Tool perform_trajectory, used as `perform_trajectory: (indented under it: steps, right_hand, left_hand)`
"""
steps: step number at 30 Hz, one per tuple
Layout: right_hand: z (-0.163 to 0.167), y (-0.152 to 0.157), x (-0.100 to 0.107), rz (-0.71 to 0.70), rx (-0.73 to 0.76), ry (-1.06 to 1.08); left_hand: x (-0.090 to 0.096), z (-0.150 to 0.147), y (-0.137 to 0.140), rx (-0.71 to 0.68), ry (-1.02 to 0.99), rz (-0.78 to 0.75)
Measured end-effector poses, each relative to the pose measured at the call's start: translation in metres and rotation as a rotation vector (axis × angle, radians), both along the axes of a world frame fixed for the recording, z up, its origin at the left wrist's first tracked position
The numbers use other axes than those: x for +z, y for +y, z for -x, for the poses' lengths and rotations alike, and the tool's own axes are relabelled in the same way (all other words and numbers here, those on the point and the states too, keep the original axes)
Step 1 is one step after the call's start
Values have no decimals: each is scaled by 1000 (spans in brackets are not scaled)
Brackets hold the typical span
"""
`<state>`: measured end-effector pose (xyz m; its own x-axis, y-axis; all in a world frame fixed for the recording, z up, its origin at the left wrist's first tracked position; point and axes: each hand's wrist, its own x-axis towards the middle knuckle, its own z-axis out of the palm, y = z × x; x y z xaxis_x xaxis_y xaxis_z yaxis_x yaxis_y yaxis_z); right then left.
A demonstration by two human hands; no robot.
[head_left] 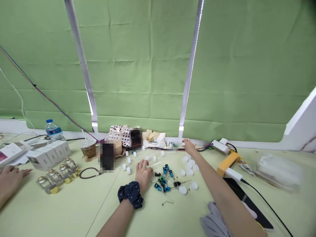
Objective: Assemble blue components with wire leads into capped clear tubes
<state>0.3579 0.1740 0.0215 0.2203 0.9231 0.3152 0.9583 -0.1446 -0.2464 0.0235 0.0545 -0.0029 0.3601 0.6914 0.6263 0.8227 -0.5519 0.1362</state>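
My left hand (144,172), with a dark blue dotted scrunchie (130,195) around its wrist, lies on the table with its fingers apart and slightly bent. Just beyond its fingertips lie several clear tubes with white caps (154,159). To its right is a pile of small blue, green and black metallic parts with thin stems (166,179). My right hand (189,146) reaches to the back of the table, its thumb and finger at the end of a clear tube (175,144) with something blue-green inside. Loose white caps (189,172) are spread below my right forearm.
Another person's hand (11,181) rests at the left near several glass jars (55,177) and white boxes (49,154). A water bottle (54,131) and drink cup (88,146) stand behind. To the right are an orange block (227,163), a cable, a black tablet (249,204) and a plastic container (278,171).
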Motion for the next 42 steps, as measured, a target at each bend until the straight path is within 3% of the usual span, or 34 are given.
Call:
perform_trajectory:
  steps: [4, 6, 8, 12, 15, 19, 25, 29, 37, 42]
  right_hand:
    - [7, -27, 13, -153, 5, 72]
    - [16, -46, 17, -324, 61, 233]
    - [30, -68, 17, -402, 148, 442]
    - [69, -106, 6, -275, 371, 952]
    - [97, -120, -3, -176, 451, 1117]
    - [113, -113, 3, -109, 514, 1197]
    - [113, -72, 29, -44, 731, 1196]
    - [117, -62, 20, -83, 714, 1277]
    - [115, -108, 3, -174, 554, 1361]
    - [119, -142, -1, -196, 452, 1196]
  left_hand:
    - [1, -3, -3, -45, 56, -3]
    - [1, -3, -4, -79, 56, 2]
    - [1, -3, -4, -107, 27, 25]
    - [1, -4, -6, -93, -82, 64]
    - [1, -4, -10, -54, -115, 51]
    - [2, -3, -14, -4, -125, 25]
    - [-3, -2, -9, 43, -181, -54]
    - [-5, -2, -5, 44, -179, -60]
    - [3, -7, -13, -74, -205, -49]
    - [8, -11, -27, -165, -430, 68]
